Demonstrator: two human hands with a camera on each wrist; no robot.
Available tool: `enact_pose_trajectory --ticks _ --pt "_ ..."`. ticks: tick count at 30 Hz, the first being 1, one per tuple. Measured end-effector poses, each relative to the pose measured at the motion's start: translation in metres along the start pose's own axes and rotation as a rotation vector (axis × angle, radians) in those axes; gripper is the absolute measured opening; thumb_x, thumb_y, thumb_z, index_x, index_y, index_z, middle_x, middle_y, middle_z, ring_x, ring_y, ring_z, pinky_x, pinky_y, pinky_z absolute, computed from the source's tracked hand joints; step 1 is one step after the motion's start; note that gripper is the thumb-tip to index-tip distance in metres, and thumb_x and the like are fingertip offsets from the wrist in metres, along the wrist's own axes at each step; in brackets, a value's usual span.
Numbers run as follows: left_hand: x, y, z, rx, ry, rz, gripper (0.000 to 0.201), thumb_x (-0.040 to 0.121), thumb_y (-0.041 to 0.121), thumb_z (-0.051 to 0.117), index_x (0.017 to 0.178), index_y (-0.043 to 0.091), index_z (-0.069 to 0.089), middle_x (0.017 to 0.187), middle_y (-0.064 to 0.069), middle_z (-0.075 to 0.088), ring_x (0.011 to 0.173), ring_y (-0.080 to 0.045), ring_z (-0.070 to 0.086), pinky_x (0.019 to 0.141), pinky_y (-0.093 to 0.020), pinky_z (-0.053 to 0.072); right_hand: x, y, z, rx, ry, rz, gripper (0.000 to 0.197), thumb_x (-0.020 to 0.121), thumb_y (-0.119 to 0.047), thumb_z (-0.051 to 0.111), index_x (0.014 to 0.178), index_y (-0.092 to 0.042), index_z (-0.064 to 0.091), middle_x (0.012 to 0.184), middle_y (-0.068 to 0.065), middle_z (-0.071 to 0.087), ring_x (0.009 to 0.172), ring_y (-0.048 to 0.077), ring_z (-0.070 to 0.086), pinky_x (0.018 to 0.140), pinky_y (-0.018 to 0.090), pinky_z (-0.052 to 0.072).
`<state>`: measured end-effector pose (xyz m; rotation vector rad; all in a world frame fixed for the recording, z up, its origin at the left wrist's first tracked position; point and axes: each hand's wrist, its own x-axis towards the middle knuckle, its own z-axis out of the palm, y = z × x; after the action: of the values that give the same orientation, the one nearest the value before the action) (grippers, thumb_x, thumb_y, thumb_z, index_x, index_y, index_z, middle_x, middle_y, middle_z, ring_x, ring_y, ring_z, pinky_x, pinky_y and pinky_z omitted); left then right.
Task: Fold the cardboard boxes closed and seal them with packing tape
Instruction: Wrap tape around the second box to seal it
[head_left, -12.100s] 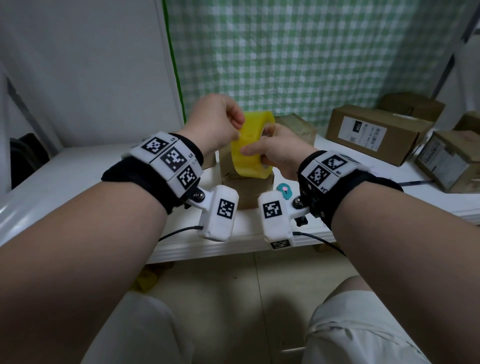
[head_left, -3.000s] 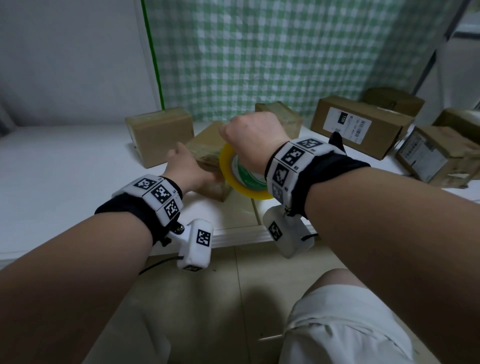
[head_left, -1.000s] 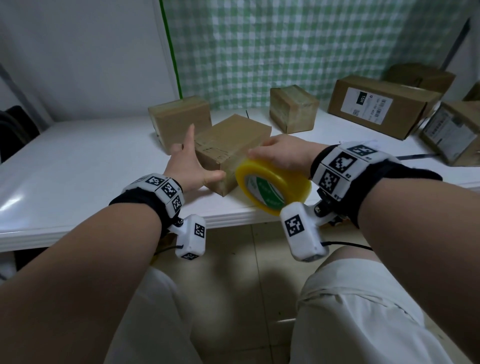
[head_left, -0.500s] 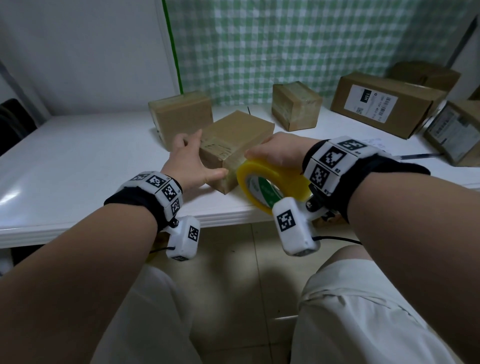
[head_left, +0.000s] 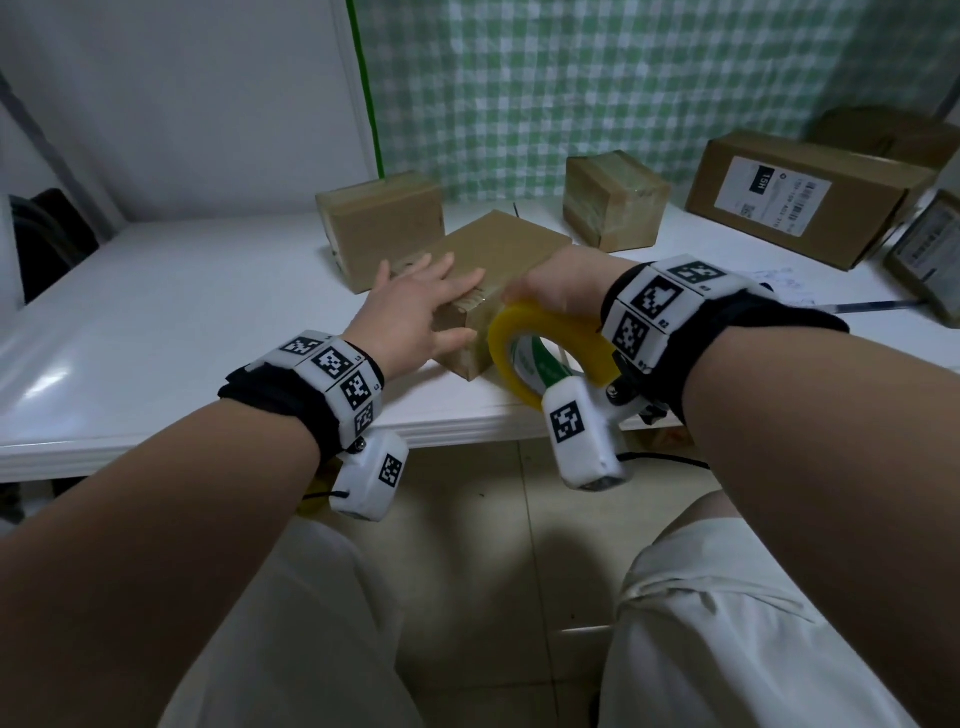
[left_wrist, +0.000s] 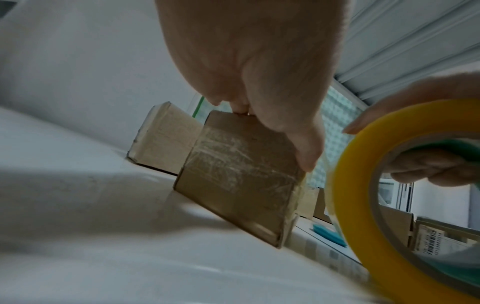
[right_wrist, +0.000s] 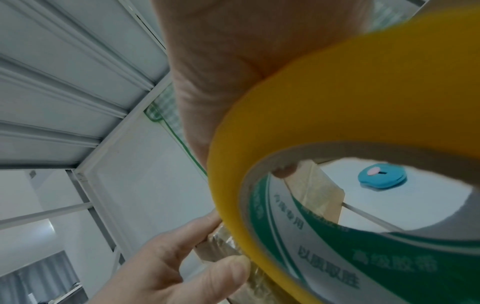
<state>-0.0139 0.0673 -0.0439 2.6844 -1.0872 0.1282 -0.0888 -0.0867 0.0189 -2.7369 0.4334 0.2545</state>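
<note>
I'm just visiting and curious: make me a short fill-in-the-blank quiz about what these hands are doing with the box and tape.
1. The right hand holds a roll of ____ packing tape.
2. The left hand rests flat on a small ____ box.
3. That box sits on a ____ table.
4. The round cutter on the table is ____.

Missing words: yellow; cardboard; white; blue

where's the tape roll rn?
Head view, centre-right: the tape roll is gripped in the right hand, at the table's front edge, against the near corner of the box under the left hand.
</note>
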Motion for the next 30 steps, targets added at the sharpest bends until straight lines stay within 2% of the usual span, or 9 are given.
enact_pose_trajectory --ticks 4,8,9,11,13,15,17,22,30 --pt "0.001 0.002 -0.001 -0.008 -0.071 0.013 0.057 0.092 0.041 0.053 0.136 0.056 0.019 0.159 -0.011 0.007 0.146 -0.03 0.0 0.116 -0.057 0.003 0.008 -0.001 0.001 -0.067 -0.038 -0.021 0.036 0.095 -0.031 0.048 0.124 -0.013 0.058 0.112 0.006 0.056 0.107 0.027 0.055 0.083 0.032 0.042" --pt "0.002 -0.001 -0.001 0.021 -0.126 0.024 0.054 0.095 0.038 0.049 0.14 0.053 0.023 0.159 -0.012 0.001 0.146 -0.032 -0.006 0.114 -0.06 0.001 0.013 -0.007 0.0 -0.21 -0.044 -0.051 0.036 0.099 -0.031 0.038 0.123 -0.016 0.06 0.084 0.004 0.051 0.074 0.019 0.05 0.071 0.029 0.041" --pt "0.002 -0.003 -0.001 0.02 -0.14 0.027 0.054 0.095 0.039 0.048 0.139 0.054 0.02 0.159 -0.01 -0.001 0.146 -0.031 -0.007 0.114 -0.06 0.0 0.013 -0.008 -0.001 -0.206 -0.047 -0.032 0.036 0.1 -0.03 0.037 0.123 -0.014 0.059 0.083 0.004 0.051 0.073 0.019 0.049 0.07 0.03 0.041" --pt "0.001 -0.006 -0.002 0.034 -0.153 0.034 0.058 0.095 0.042 0.046 0.138 0.056 0.01 0.16 -0.006 -0.001 0.146 -0.029 -0.006 0.114 -0.06 0.0 0.012 -0.008 -0.002 -0.161 -0.032 -0.036 0.036 0.101 -0.027 0.035 0.126 -0.013 0.058 0.104 0.01 0.059 0.093 0.026 0.057 0.078 0.032 0.043" --pt "0.002 -0.009 -0.004 0.059 -0.128 0.035 0.066 0.092 0.048 0.047 0.145 0.046 0.008 0.16 -0.002 0.003 0.147 -0.024 0.0 0.115 -0.055 0.0 0.015 -0.005 0.0 -0.199 -0.042 -0.062 0.037 0.102 -0.029 0.035 0.128 -0.016 0.057 0.12 0.013 0.058 0.108 0.03 0.056 0.08 0.032 0.041" --pt "0.003 -0.012 -0.007 0.057 -0.079 0.02 0.078 0.086 0.054 0.051 0.15 0.029 0.014 0.159 0.0 0.011 0.146 -0.018 0.008 0.116 -0.048 0.002 0.017 -0.003 0.0 -0.231 -0.043 -0.079 0.038 0.1 -0.033 0.036 0.128 -0.019 0.057 0.117 0.012 0.057 0.1 0.028 0.055 0.077 0.031 0.038" --pt "0.006 -0.012 -0.008 0.038 -0.048 0.01 0.082 0.083 0.056 0.054 0.15 0.024 0.02 0.158 0.002 0.015 0.146 -0.015 0.011 0.117 -0.044 0.004 0.021 0.001 0.001 -0.203 -0.039 -0.066 0.038 0.098 -0.036 0.04 0.127 -0.02 0.058 0.104 0.007 0.054 0.089 0.023 0.05 0.076 0.031 0.038" --pt "0.005 -0.016 -0.008 0.021 -0.07 -0.032 0.076 0.083 0.057 0.054 0.148 0.037 0.019 0.159 -0.006 0.008 0.147 -0.021 0.004 0.117 -0.046 0.007 0.024 0.002 0.001 -0.132 -0.009 -0.014 0.036 0.094 -0.041 0.045 0.116 -0.019 0.062 0.076 0.0 0.046 0.065 0.014 0.045 0.058 0.027 0.037" --pt "0.008 -0.021 -0.008 0.056 -0.099 -0.049 0.075 0.08 0.064 0.05 0.146 0.046 0.017 0.159 -0.01 0.004 0.147 -0.024 0.005 0.117 -0.042 0.015 0.02 0.001 0.0 -0.07 0.013 0.019 0.036 0.092 -0.044 0.048 0.107 -0.016 0.062 0.074 0.002 0.047 0.064 0.015 0.045 0.053 0.028 0.036"
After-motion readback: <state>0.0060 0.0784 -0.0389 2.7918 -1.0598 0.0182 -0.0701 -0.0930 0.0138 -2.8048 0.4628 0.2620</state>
